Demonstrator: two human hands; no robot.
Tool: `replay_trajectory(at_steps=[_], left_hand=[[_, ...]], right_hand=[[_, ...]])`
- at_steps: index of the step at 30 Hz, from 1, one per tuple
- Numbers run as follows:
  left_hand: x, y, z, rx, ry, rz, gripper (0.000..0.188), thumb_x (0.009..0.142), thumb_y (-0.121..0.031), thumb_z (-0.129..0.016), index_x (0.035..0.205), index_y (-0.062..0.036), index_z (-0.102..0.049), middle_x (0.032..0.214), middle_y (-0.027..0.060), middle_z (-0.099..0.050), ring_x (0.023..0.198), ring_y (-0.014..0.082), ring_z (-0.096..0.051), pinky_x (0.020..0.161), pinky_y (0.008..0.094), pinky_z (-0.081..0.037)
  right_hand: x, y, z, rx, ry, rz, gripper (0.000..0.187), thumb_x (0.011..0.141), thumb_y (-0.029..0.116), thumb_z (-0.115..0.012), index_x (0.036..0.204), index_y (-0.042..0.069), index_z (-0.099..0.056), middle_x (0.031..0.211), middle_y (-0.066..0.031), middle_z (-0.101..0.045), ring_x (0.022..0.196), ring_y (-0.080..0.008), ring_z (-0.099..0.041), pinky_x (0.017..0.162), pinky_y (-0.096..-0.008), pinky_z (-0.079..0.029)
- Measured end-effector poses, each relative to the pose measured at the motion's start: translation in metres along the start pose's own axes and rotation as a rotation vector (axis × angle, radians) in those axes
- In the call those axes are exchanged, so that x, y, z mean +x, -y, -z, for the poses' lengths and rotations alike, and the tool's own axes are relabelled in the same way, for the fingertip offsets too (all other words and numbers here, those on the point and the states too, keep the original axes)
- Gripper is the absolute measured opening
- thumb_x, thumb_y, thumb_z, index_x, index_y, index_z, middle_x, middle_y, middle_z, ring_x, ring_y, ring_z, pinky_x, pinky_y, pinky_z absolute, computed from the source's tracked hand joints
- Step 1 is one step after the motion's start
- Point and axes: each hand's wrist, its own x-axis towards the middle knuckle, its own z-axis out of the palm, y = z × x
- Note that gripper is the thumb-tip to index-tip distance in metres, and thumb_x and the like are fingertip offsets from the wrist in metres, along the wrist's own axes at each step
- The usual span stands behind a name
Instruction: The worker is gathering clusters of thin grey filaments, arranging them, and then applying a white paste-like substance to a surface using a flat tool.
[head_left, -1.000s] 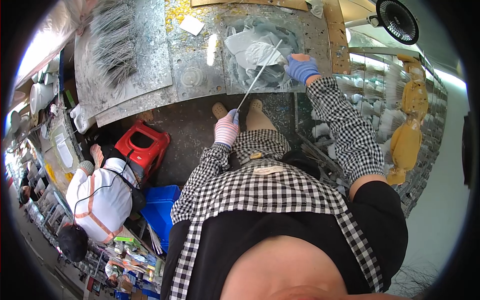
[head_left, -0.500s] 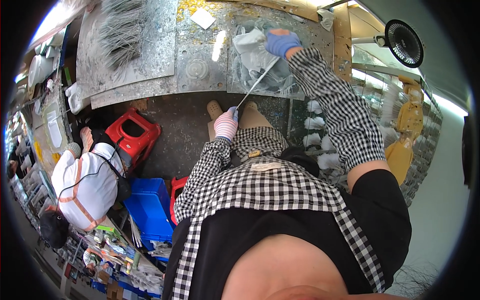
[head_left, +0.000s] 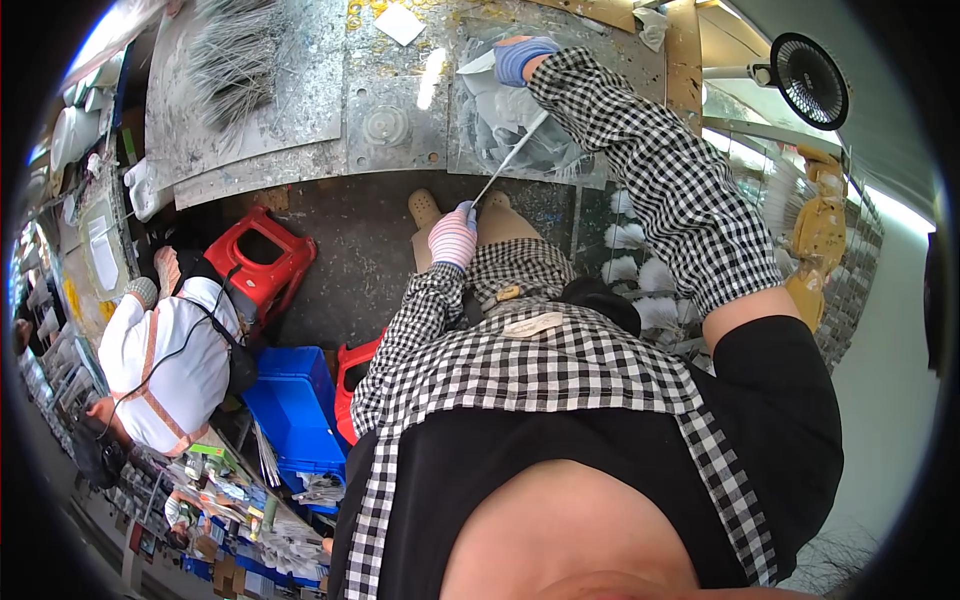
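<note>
My left hand (head_left: 453, 238), in a pink-and-white striped glove, is closed round the lower end of a thin rod (head_left: 500, 166). The rod slants up and away, and its far end is coated white. That end is over a smeared grey-white patch (head_left: 500, 115) of wet-looking paste on the metal-topped table (head_left: 390, 160). My right hand (head_left: 525, 60), in a blue-purple glove, is closed at the far side of the patch. A pale flat piece (head_left: 480, 65) sticks out to its left, seemingly gripped; its kind is unclear. The right fingertips are mostly hidden.
A bundle of thin grey wires (head_left: 235, 65) lies at the table's left, and a white square (head_left: 399, 24) lies at the back. To my left are a red stool (head_left: 262, 262), a blue bin (head_left: 290, 405) and a seated person (head_left: 165, 370). A black fan (head_left: 808, 80) stands at right.
My right hand has moved left and slightly away; the white lump beside it has sunk and spread into the patch. My left hand still holds the rod, slightly shifted.
</note>
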Motion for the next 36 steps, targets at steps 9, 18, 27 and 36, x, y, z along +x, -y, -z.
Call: replay_trajectory(at_steps=[9,18,27,36], left_hand=[[0.007,-0.002,-0.008,0.033,-0.05,-0.079,0.029,0.099,-0.028,-0.049,0.121,-0.0157,-0.063,0.088,0.0173,-0.07,0.083,0.036,-0.067,0.072,0.0478,-0.052],[0.002,-0.004,0.006,0.018,-0.068,-0.04,0.032,0.099,-0.027,-0.05,0.127,-0.0166,-0.06,0.091,0.0168,-0.07,0.082,0.0355,-0.067,0.072,0.0476,-0.052],[-0.001,0.007,-0.006,0.057,-0.068,-0.058,0.027,0.097,-0.025,-0.051,0.117,-0.0115,-0.064,0.094,0.0166,-0.07,0.086,0.0351,-0.067,0.074,0.0474,-0.052],[-0.008,-0.003,0.0,-0.014,-0.158,-0.089,0.026,0.095,-0.023,-0.054,0.115,-0.0104,-0.064,0.095,0.0161,-0.069,0.086,0.0344,-0.067,0.076,0.0458,-0.053]], right_hand=[[-0.043,0.005,0.009,-0.201,0.114,0.147,0.026,0.083,0.015,-0.06,0.106,0.008,-0.07,0.104,-0.0172,-0.071,0.095,-0.0351,-0.069,0.077,-0.0459,-0.056],[-0.085,-0.043,0.014,-0.353,0.132,0.242,0.021,0.081,0.016,-0.061,0.098,0.01,-0.072,0.093,-0.0153,-0.072,0.089,-0.0331,-0.071,0.076,-0.0434,-0.056],[-0.105,-0.007,0.028,-0.243,0.135,0.185,0.022,0.084,0.02,-0.059,0.095,0.007,-0.074,0.093,-0.0154,-0.073,0.085,-0.0317,-0.072,0.073,-0.0435,-0.056],[-0.087,0.005,0.007,-0.317,0.015,0.371,0.016,0.082,0.015,-0.061,0.089,0.01,-0.074,0.086,-0.0098,-0.073,0.081,-0.0297,-0.072,0.07,-0.0418,-0.056]])
